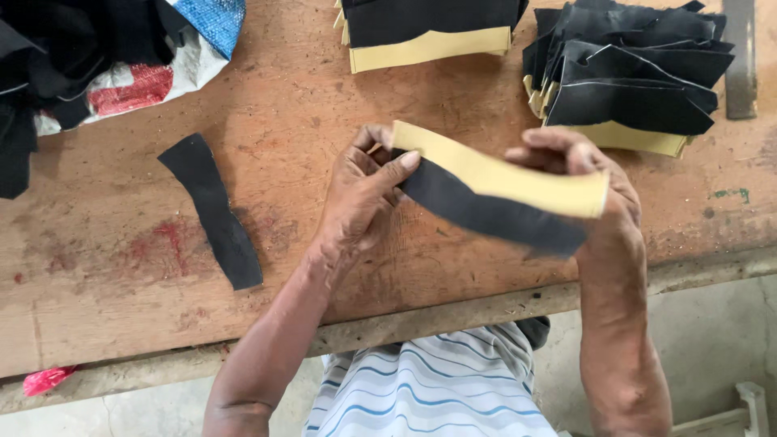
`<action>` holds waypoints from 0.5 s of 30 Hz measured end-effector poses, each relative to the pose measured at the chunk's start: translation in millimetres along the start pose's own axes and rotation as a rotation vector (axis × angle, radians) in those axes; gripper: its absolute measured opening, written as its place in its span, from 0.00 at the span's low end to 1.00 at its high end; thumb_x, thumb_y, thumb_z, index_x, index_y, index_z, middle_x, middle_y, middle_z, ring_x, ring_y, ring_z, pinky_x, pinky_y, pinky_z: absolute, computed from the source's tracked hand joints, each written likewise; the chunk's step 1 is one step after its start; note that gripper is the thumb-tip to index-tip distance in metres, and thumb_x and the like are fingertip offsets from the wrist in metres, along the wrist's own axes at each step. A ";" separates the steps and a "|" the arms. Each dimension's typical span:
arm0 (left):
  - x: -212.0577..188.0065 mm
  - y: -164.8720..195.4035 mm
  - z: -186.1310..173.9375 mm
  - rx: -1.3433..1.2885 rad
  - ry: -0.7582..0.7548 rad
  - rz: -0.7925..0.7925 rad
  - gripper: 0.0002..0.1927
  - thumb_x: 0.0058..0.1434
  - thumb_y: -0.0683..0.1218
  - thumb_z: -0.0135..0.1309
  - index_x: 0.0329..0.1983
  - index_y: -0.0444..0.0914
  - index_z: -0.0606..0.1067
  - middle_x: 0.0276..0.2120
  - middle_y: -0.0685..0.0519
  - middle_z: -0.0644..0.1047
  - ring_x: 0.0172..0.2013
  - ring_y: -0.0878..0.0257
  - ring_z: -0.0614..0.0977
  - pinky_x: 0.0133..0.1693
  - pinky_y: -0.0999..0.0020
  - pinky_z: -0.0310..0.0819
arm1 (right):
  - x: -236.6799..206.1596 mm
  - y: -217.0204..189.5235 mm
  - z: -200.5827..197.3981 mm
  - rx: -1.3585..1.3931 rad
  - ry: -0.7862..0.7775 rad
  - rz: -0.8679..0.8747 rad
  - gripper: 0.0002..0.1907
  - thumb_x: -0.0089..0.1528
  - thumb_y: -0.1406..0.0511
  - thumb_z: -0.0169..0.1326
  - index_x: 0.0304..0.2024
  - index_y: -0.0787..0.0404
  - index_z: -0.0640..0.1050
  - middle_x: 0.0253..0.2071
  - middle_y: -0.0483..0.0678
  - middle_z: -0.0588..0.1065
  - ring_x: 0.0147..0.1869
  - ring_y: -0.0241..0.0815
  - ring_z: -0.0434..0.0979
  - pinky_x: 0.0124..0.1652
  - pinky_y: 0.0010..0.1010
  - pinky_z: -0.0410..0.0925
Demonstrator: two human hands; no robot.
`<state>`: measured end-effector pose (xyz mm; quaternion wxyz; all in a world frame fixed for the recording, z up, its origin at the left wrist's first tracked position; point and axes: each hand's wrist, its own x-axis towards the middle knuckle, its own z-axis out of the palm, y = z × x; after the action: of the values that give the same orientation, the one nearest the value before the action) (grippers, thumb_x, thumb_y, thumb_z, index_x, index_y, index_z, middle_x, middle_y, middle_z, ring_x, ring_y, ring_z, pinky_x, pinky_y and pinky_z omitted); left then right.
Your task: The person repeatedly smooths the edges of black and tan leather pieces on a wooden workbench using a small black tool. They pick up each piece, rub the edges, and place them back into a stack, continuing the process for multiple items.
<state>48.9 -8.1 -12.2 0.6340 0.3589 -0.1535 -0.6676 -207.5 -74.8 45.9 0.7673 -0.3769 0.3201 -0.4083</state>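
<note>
I hold a long curved strip [502, 180] above the wooden table [121, 267]; its upper side is tan and a black layer [486, 214] shows under it. My left hand [360, 194] pinches the strip's left end between thumb and fingers. My right hand [595, 174] grips the right end, fingers curled over the tan edge. The two layers are peeled slightly apart along the lower edge. A single black strip [214, 212] of similar shape lies flat on the table to the left, away from both hands.
A stack of black and tan pieces [627, 81] sits at the back right, another stack [429, 32] at the back middle. A woven bag with black material [97, 57] fills the back left. A metal bar [740, 57] lies at the far right. The table's front edge runs just below my hands.
</note>
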 end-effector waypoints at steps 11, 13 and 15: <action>-13.7 12.4 25.0 0.505 -0.330 -0.151 0.28 0.56 0.42 0.67 0.60 0.39 0.72 0.49 0.52 0.79 0.52 0.64 0.82 0.56 0.66 0.81 | -1.8 4.2 -2.8 -0.605 0.117 0.031 0.15 0.62 0.71 0.63 0.51 0.67 0.79 0.46 0.50 0.81 0.49 0.38 0.82 0.50 0.29 0.79; -13.6 16.7 30.4 0.644 -0.250 -0.240 0.25 0.60 0.47 0.66 0.60 0.38 0.76 0.48 0.51 0.82 0.51 0.62 0.84 0.57 0.65 0.81 | 2.7 -1.8 -0.1 -0.616 0.020 0.066 0.11 0.60 0.72 0.62 0.46 0.66 0.80 0.42 0.48 0.81 0.46 0.36 0.83 0.47 0.29 0.80; -7.9 16.2 35.2 0.617 -0.227 -0.188 0.24 0.59 0.46 0.64 0.59 0.39 0.74 0.48 0.53 0.82 0.50 0.64 0.84 0.55 0.67 0.82 | 5.9 -6.6 3.6 -0.732 -0.004 0.088 0.10 0.60 0.73 0.63 0.45 0.67 0.81 0.41 0.48 0.81 0.44 0.35 0.82 0.44 0.27 0.78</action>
<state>36.6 -11.8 25.2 0.4100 0.4696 -0.3840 -0.6811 -204.5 -81.3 52.1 0.5991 -0.6132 0.4593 -0.2325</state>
